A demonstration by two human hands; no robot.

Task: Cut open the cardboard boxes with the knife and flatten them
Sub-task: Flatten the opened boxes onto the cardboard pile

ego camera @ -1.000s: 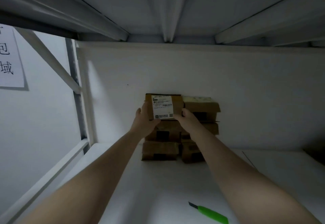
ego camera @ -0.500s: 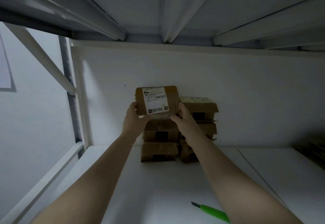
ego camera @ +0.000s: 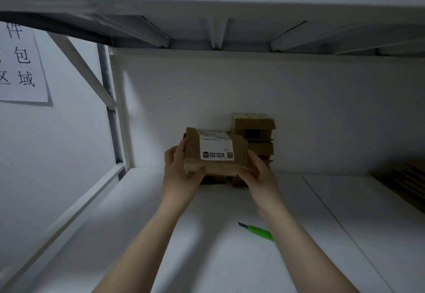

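Head view: both hands meet at the centre of the frame around one small cardboard box [ego camera: 216, 152] with a white shipping label on its upper face. The left hand [ego camera: 181, 173] clasps the box's left end, thumb along the lower front edge and fingers [ego camera: 178, 152] curled up its side. The right hand [ego camera: 257, 173] closes on the lower right corner in the same way. The box hangs in the air, clear of the white shelf [ego camera: 230, 258] below it and tilted a little toward the camera.

Just behind it and to the right, against the back wall, stands a stack of similar boxes [ego camera: 253, 129]. They look closed, though the lower ones are mostly hidden by the held box and the hands.

The knife [ego camera: 257, 231], green-handled with its dark blade out, lies on the shelf in the lower centre of the frame, partly under the right forearm and touched by neither hand.

At the right edge of the frame lies what appears to be flat brown cardboard [ego camera: 407, 182], possibly boxes already done; it is too dim to be sure.

Judging from this, the held box is only fetched: no cut shows on it, and both it and the stack are left to open and flatten.
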